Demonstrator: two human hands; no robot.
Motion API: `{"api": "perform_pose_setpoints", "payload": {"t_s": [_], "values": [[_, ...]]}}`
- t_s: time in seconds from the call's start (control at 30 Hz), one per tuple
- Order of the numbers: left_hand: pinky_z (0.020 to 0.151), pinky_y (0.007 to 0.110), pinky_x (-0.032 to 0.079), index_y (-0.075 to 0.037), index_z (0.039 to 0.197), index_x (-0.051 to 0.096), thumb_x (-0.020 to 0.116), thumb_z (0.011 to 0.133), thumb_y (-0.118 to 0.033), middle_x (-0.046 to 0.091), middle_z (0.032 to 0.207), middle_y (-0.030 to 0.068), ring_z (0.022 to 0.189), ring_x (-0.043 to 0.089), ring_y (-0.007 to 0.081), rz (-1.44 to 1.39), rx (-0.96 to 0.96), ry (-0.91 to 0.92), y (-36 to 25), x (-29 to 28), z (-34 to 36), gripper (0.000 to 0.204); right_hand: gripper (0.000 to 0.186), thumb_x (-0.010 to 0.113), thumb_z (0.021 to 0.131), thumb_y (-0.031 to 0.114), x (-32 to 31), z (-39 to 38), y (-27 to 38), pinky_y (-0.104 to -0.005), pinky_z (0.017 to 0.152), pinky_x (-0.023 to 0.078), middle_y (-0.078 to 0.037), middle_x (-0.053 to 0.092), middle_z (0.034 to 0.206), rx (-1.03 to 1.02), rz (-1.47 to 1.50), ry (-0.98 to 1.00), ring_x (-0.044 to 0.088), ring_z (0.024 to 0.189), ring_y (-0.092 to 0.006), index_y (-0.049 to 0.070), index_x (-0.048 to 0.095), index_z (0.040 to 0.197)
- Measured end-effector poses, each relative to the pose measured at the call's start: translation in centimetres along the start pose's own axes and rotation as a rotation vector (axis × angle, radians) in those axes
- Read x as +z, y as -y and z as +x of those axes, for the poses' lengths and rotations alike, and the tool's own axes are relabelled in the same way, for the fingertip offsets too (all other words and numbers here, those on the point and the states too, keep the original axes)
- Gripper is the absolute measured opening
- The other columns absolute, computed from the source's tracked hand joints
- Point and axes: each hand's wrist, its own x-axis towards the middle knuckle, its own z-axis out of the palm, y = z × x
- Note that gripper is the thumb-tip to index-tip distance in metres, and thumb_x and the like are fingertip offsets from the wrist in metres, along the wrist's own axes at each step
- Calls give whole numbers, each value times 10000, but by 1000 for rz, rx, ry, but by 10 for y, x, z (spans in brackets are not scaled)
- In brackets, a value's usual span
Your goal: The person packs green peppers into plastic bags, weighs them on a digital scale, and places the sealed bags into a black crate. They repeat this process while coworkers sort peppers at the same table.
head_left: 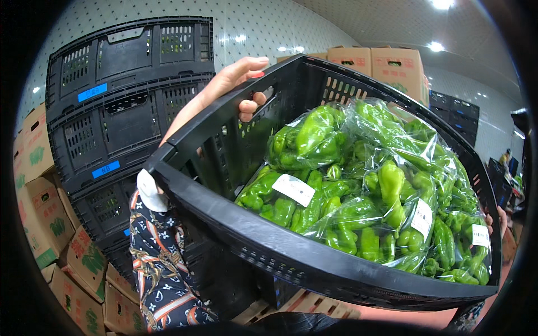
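A black plastic crate (314, 255) is held up in front of me, tilted with its open top toward me. My left hand (242, 84) grips its left side, fingers curled through the handle opening and thumb over the rim. At the far right edge, my right hand (500, 220) wraps round the other side; only a few fingers show, the rest being hidden by the crate. Inside lie several clear plastic bags of green peppers (392, 190), some with white labels (294, 189). A patterned sleeve (162, 263) with a white cuff covers my left forearm.
Stacked black crates (126, 103) with blue tags stand close on the left. Cardboard boxes (45, 215) are piled beside them, and more boxes (395, 70) sit behind my crate. A wooden pallet (319, 305) lies below. Another person (506, 159) is far off at right.
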Motion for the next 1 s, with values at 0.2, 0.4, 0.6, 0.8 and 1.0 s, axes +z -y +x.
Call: {"api": "perform_pose_setpoints", "payload": {"t_s": [0.2,0.4,0.6,0.8,1.0], "values": [[592,165,397,-120,1189,347,510,840,-271,449,898,65,629,449,49,229,-46,-467,-19,-19,40,414,321,423,859,371,68,202,12,-190,424,382,-90,525,778,-233,61,229,478,468,-103,70,448,970],[524,194,447,-90,1030,472,539,856,-299,516,748,35,529,490,66,303,16,-462,-5,-98,104,280,359,406,880,329,112,351,-11,-169,443,393,-120,559,869,-382,167,394,495,492,-93,36,458,1082],[567,296,482,-84,926,526,515,846,-335,578,742,34,621,588,181,696,9,-519,-47,-166,106,264,405,392,898,294,175,432,-68,-153,464,405,-142,588,947,-450,321,618,510,519,-85,9,464,1178],[585,374,458,-71,883,542,459,871,-237,577,732,78,653,582,270,529,375,-591,-29,-155,44,186,406,395,901,292,242,364,21,-161,496,418,-129,588,959,-347,110,472,520,564,-89,15,451,1193],[529,396,429,-30,789,560,429,880,-194,556,640,132,574,554,299,1437,1002,-666,-3,-71,32,229,408,397,903,290,325,298,60,-170,529,431,-115,588,971,-328,94,505,530,609,-93,22,437,1208]]}}
